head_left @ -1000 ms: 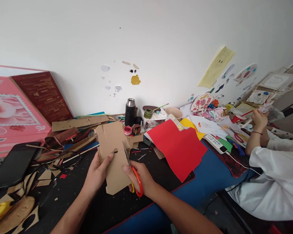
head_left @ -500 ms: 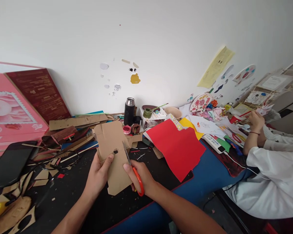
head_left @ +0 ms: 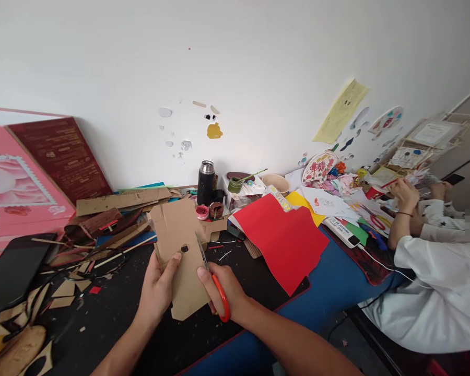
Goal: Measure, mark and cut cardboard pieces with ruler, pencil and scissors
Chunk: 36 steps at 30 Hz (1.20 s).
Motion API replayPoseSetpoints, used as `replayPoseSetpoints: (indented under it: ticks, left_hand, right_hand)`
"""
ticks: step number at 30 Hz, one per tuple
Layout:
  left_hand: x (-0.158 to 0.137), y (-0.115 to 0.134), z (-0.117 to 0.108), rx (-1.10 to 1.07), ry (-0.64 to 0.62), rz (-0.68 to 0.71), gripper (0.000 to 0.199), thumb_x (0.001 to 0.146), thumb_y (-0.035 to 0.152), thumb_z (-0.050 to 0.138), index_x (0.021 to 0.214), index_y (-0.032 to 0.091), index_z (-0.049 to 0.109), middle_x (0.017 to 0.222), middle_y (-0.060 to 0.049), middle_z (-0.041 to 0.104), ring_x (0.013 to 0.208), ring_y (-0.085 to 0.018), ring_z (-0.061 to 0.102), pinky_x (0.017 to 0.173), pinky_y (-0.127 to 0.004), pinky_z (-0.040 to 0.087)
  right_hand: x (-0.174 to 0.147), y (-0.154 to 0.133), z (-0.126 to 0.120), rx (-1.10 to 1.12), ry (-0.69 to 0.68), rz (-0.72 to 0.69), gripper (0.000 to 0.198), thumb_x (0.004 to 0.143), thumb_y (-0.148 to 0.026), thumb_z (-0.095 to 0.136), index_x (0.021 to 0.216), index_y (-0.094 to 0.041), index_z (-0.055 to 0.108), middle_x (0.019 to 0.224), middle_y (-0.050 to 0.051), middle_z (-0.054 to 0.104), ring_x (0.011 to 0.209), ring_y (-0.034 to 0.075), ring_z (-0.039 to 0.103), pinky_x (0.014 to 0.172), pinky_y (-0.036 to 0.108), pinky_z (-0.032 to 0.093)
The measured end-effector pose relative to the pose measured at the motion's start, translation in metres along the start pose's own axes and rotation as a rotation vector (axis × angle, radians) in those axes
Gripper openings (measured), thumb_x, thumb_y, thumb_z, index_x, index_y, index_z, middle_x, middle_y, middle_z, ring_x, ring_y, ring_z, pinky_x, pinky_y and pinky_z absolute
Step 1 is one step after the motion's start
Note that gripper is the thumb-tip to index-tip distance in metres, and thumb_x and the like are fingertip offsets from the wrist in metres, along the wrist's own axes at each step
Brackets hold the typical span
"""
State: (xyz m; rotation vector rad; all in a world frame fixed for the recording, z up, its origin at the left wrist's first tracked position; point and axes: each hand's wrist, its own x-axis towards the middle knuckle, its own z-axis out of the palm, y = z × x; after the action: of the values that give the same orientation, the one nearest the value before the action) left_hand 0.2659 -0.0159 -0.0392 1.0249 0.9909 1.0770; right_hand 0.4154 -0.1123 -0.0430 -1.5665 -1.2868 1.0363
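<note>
A tan piece of cardboard (head_left: 176, 224) with a small dark hole is held up over the black mat by my left hand (head_left: 159, 284), thumb on its face and fingers behind. My right hand (head_left: 223, 290) is closed around the orange handle of a pair of scissors (head_left: 221, 297). Their metal blades lie along the right part of the cardboard, pointing away from me; how far they are parted is hard to make out. Just right of the cardboard lies a sheet of red paper (head_left: 280, 237).
A black thermos (head_left: 206, 184), paint jars (head_left: 202, 211) and a bowl (head_left: 276, 183) stand by the wall. Cardboard scraps (head_left: 65, 292) and a dark tablet-like device (head_left: 18, 266) lie left. A power strip (head_left: 341, 232) sits right, near a seated person in white (head_left: 434, 282).
The view has shifted slightly, so the wall items appear lower. Both hands keep their hold on the cardboard and scissors, with little movement. The neighbouring person's hands have moved slightly.
</note>
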Motion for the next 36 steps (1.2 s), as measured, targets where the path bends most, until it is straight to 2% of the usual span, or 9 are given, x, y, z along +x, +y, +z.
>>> replayPoseSetpoints:
  ticks: [7, 18, 27, 36]
  left_hand:
    - [0.0007, -0.001, 0.0027, -0.005, 0.013, -0.024, 0.073, 0.071, 0.066, 0.088, 0.124, 0.023, 0.064, 0.114, -0.01, 0.078, 0.094, -0.03, 0.075, 0.076, -0.036, 0.061]
    - [0.0026, -0.0039, 0.0009, 0.033, 0.004, -0.002, 0.069, 0.075, 0.065, 0.086, 0.126, 0.023, 0.066, 0.121, -0.011, 0.079, 0.107, -0.032, 0.075, 0.083, -0.037, 0.062]
    - [0.0035, -0.0062, -0.002, 0.019, 0.003, -0.01, 0.068, 0.076, 0.064, 0.086, 0.126, 0.023, 0.066, 0.12, -0.011, 0.078, 0.098, -0.031, 0.075, 0.083, -0.04, 0.062]
    - [0.0043, -0.005, -0.0012, 0.049, -0.007, 0.003, 0.069, 0.077, 0.065, 0.083, 0.129, 0.023, 0.066, 0.123, -0.012, 0.078, 0.109, -0.034, 0.074, 0.088, -0.041, 0.062]
  right_hand:
    - [0.0005, 0.0028, 0.0029, 0.027, 0.014, 0.021, 0.061, 0.103, -0.08, 0.043, 0.079, -0.024, 0.049, 0.047, -0.006, 0.048, 0.035, 0.015, 0.051, 0.033, 0.022, 0.035]
    - [0.0002, 0.0022, 0.005, 0.058, 0.025, 0.026, 0.063, 0.1, -0.083, 0.045, 0.079, -0.024, 0.051, 0.048, -0.006, 0.048, 0.034, 0.014, 0.05, 0.032, 0.022, 0.036]
    - [0.0012, 0.0034, 0.0075, 0.081, 0.033, 0.036, 0.063, 0.1, -0.083, 0.045, 0.079, -0.024, 0.05, 0.047, -0.007, 0.046, 0.033, 0.014, 0.049, 0.031, 0.021, 0.034]
    - [-0.0001, 0.0029, 0.01, 0.1, 0.047, 0.073, 0.065, 0.096, -0.087, 0.046, 0.08, -0.024, 0.05, 0.051, -0.006, 0.048, 0.034, 0.014, 0.052, 0.03, 0.022, 0.034]
